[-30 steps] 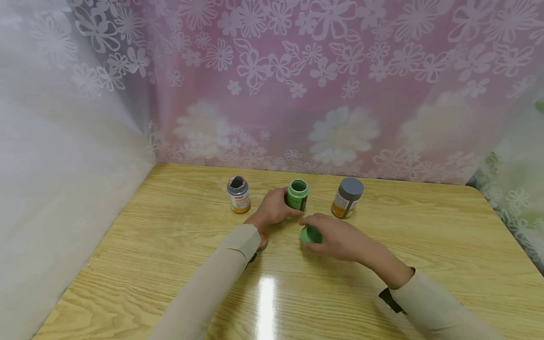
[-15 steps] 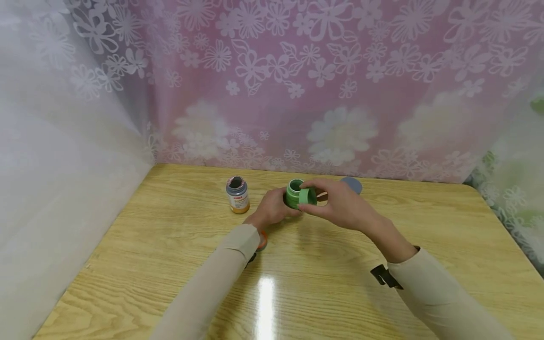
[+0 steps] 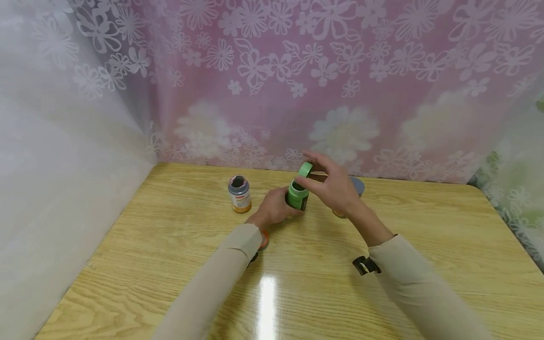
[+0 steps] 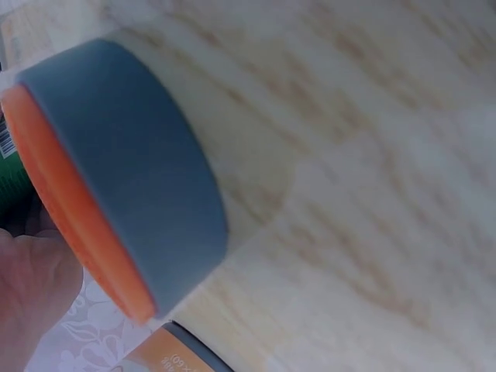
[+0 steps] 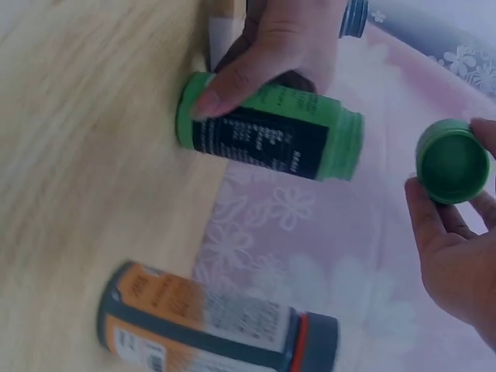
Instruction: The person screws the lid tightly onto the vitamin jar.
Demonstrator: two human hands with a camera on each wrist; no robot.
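Leftmost in my head view, an uncapped white-and-orange jar (image 3: 240, 196) stands on the counter (image 3: 140, 264). Next I see a grey-and-orange lid (image 3: 265, 240), partly hidden by the left sleeve (image 3: 214, 278). The left hand (image 3: 274, 207) is wrapped round the green bottle (image 3: 297, 198), upright and uncapped on the counter. The right hand (image 3: 333, 185) pinches the green lid (image 3: 305, 169), which I see tilted near the bottle's mouth, apart from it. Rightmost, a grey-capped bottle (image 5: 221, 322) is mostly hidden behind that hand.
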